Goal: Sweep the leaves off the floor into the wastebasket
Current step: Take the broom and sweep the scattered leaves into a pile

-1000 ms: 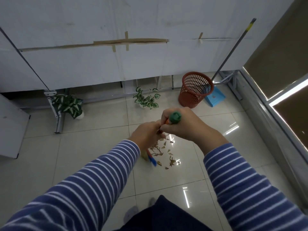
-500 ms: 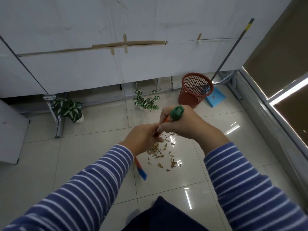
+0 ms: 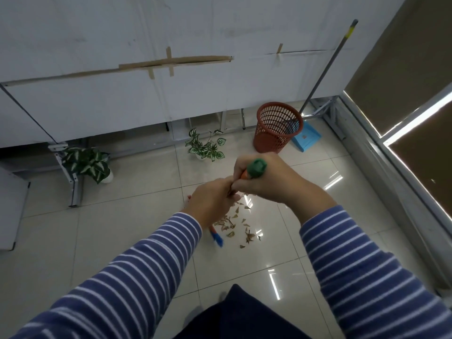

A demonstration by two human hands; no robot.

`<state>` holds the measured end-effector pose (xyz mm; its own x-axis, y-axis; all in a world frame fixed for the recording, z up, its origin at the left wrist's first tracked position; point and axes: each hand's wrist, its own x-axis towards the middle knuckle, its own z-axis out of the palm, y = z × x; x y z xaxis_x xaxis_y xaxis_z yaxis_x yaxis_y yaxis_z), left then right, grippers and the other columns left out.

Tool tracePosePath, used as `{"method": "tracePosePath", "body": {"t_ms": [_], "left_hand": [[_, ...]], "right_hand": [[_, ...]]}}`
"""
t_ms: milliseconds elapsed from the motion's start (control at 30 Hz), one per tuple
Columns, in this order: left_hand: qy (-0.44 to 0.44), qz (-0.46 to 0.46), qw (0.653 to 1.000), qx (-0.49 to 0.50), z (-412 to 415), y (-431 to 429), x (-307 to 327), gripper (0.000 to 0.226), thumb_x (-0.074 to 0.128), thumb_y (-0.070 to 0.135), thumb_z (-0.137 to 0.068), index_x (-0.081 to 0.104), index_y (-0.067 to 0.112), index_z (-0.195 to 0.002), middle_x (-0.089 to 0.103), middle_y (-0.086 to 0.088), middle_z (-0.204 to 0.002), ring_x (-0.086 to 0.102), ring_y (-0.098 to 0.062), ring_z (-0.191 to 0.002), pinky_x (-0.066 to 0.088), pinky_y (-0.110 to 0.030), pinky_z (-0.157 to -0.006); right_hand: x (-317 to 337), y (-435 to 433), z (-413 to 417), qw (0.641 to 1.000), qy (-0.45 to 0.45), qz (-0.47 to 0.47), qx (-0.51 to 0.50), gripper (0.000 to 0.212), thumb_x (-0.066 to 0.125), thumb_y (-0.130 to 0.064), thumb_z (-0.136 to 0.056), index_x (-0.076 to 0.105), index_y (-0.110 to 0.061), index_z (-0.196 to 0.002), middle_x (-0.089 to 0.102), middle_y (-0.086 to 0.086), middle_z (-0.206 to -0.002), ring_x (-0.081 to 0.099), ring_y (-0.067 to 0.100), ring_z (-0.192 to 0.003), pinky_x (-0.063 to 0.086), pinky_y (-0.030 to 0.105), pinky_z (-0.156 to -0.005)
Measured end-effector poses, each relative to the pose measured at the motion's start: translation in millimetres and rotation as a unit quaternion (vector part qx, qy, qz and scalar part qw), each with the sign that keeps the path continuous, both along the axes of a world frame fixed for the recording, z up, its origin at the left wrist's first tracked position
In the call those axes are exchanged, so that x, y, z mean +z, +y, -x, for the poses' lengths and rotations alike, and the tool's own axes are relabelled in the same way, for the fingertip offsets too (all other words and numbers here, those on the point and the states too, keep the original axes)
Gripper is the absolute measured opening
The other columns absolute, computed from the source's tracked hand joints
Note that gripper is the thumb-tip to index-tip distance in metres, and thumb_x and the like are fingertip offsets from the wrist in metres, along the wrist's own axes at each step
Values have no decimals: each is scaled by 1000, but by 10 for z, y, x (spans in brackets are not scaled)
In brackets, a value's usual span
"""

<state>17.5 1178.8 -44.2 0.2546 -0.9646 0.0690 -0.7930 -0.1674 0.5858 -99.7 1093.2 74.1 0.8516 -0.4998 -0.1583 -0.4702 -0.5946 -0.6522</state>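
Note:
Both my hands grip a broom with an orange handle and a green end cap [image 3: 256,168]. My right hand [image 3: 266,178] is closed near the top, my left hand [image 3: 212,201] just below it. The broom's blue head [image 3: 46,238] shows on the tiles under my left wrist; most of the handle is hidden. Several dry brown leaves [image 3: 241,225] lie scattered on the glossy floor right of the head. The red mesh wastebasket [image 3: 277,127] stands upright farther off, by the wall.
A blue dustpan [image 3: 305,140] with a long grey pole leans behind the wastebasket. Two potted plants, one [image 3: 205,146] in the middle and one [image 3: 88,163] to the left, sit along the white panel wall. A metal frame leg [image 3: 71,182] stands left; a window sill runs along the right.
The broom's blue head has swung left and nearer to me, away from the leaf pile. The view has tilted a little; the leaves look slightly more spread.

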Motion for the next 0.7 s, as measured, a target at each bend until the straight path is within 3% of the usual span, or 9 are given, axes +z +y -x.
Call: {"method": "tracePosePath", "body": {"t_ms": [133, 233, 367, 567, 700], "left_hand": [[-50, 49, 997, -17, -57, -83, 278, 16, 66, 32, -81, 52, 29, -89, 52, 12, -69, 49, -9, -60, 35, -19, -52], [-52, 63, 996, -32, -98, -169, 471, 18, 67, 34, -80, 55, 28, -92, 49, 16, -66, 47, -4, -57, 31, -15, -51], [-48, 53, 994, -86, -56, -341, 686, 16, 65, 35, -82, 51, 32, -88, 40, 22, -60, 40, 7, -55, 27, -12, -52], [26, 11, 984, -178, 336, -686, 833, 9, 59, 29, -86, 50, 28, -84, 51, 14, -71, 50, -1, -64, 42, -21, -62], [78, -21, 972, -220, 616, -846, 800, 17, 61, 23, -86, 49, 32, -77, 53, 14, -72, 51, -2, -66, 39, -20, -64]], "right_hand": [[288, -46, 7, 999, -34, 15, -25, 15, 72, -15, -74, 62, -26, -69, 66, -2, -71, 63, 6, -68, 54, 19, -57], [500, -55, 21, 997, -48, 40, -41, 8, 68, -14, -75, 64, -20, -72, 66, -1, -68, 62, 5, -66, 51, 13, -54], [702, -29, 87, 991, -59, 92, -83, 4, 66, -16, -73, 65, -13, -73, 65, 0, -65, 62, 12, -60, 52, 21, -51], [802, -92, 402, 975, -44, 151, -154, 28, 66, -19, -73, 43, -25, -58, 44, -9, -52, 40, 3, -45, 28, 16, -46], [637, -184, 608, 973, -40, 127, -191, 25, 67, -23, -76, 47, -27, -62, 52, -7, -57, 49, 3, -50, 35, 16, -47]]}}
